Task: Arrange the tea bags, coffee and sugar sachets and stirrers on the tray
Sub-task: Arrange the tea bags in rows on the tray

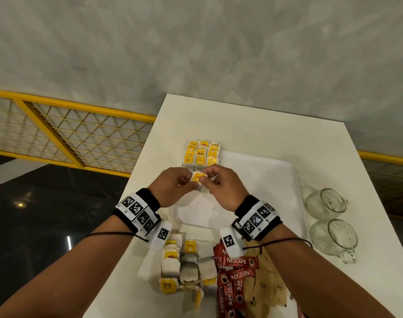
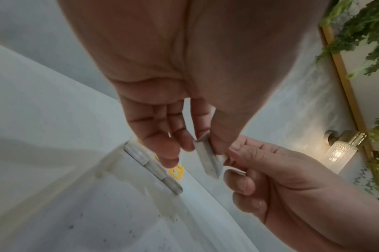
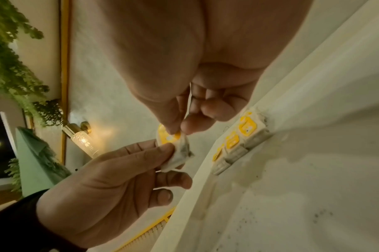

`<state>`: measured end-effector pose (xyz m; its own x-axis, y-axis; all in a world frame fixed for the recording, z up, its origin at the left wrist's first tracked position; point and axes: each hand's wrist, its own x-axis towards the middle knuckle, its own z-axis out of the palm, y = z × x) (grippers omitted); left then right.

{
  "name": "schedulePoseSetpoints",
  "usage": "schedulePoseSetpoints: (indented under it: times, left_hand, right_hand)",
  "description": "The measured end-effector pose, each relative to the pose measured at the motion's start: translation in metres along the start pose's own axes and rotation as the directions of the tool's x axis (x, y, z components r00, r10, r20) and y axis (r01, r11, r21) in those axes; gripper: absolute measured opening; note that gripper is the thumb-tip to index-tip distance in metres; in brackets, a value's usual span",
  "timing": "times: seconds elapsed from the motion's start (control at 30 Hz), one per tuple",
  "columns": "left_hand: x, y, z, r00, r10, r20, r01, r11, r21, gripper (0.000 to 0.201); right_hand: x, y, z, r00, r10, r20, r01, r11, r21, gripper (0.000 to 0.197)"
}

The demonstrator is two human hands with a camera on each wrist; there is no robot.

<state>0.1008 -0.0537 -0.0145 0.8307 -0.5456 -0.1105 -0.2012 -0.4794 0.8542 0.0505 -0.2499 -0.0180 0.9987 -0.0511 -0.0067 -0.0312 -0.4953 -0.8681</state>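
Both hands hold one tea bag [image 1: 197,178] with a yellow tag above the white tray [image 1: 264,180]. My left hand [image 1: 173,187] pinches its left side between thumb and fingers. My right hand [image 1: 221,183] pinches the yellow tag at the right. The same tea bag [image 3: 173,150] shows in the right wrist view and as a pale edge-on tea bag [image 2: 208,158] in the left wrist view. Rows of yellow-tagged tea bags [image 1: 201,156] lie at the tray's far left corner. Loose tea bags [image 1: 184,269], red coffee sachets [image 1: 235,278] and brown sugar sachets [image 1: 267,285] lie near the table's front edge.
Two clear glass cups [image 1: 326,205] [image 1: 336,239] lie on their sides to the right of the tray. The white table [image 1: 253,125] ends at the left beside a yellow railing [image 1: 69,134] and dark floor. A lit wall lamp [image 2: 339,150] hangs behind.
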Motion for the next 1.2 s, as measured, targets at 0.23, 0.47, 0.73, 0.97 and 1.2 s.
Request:
schedulePoseSetpoints:
  times: [0.23, 0.47, 0.73, 0.97, 1.2]
  left_hand:
    - [0.006, -0.012, -0.001, 0.992, -0.014, -0.123, 0.021, 0.998, 0.058, 0.024]
    - [-0.006, -0.019, -0.016, 0.987, -0.104, -0.126, 0.132, 0.963, 0.235, 0.006]
    - [-0.035, -0.027, -0.032, 0.953, -0.247, 0.174, 0.142, 0.873, 0.466, 0.028]
    - [-0.059, -0.026, -0.032, 0.915, -0.257, 0.311, 0.094, 0.886, 0.454, 0.061]
    - [-0.084, -0.013, -0.021, 0.843, -0.232, 0.486, 0.024, 0.918, 0.397, 0.058]
  right_hand:
    - [0.005, 0.001, 0.019, 0.989, 0.092, 0.114, -0.104, 0.989, 0.104, 0.019]
    - [0.049, 0.002, 0.031, 0.986, 0.164, -0.009, -0.163, 0.98, -0.116, 0.041]
    - [0.079, -0.006, 0.046, 0.95, 0.297, 0.095, -0.24, 0.891, -0.386, 0.033]
    - [0.064, -0.017, 0.035, 0.968, 0.221, 0.116, -0.165, 0.915, -0.369, 0.031]
    - [-0.017, -0.049, 0.008, 0.787, 0.159, 0.596, 0.165, 0.877, -0.452, 0.03]
